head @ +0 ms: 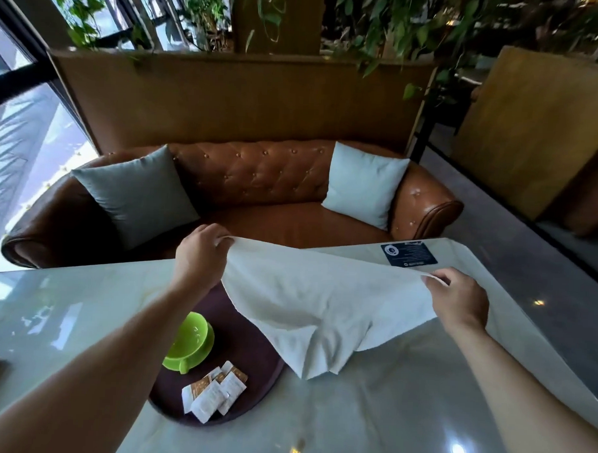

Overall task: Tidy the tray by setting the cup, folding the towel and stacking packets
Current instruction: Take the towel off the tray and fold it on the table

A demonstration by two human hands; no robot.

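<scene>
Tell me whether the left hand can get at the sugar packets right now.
Probably not yet: the left hand is pinching a corner of the towel held up over the tray. The packets themselves lie uncovered, so once it lets go the way looks free.

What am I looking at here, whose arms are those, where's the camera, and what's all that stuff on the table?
There is no machine here. A person wears a wide-angle camera on the head, so the single picture looks forward and down along their own two bare arms.

The left hand and the right hand each pinch a top corner of a white towel with the fingers, holding it spread out in the air above a glossy pale table.

On the table sits a dark round tray. It holds a lime green cup and a loose pile of small paper packets. The towel's lower tip hangs near the tray's edge. Beyond the table is a brown leather sofa with two cushions.
</scene>
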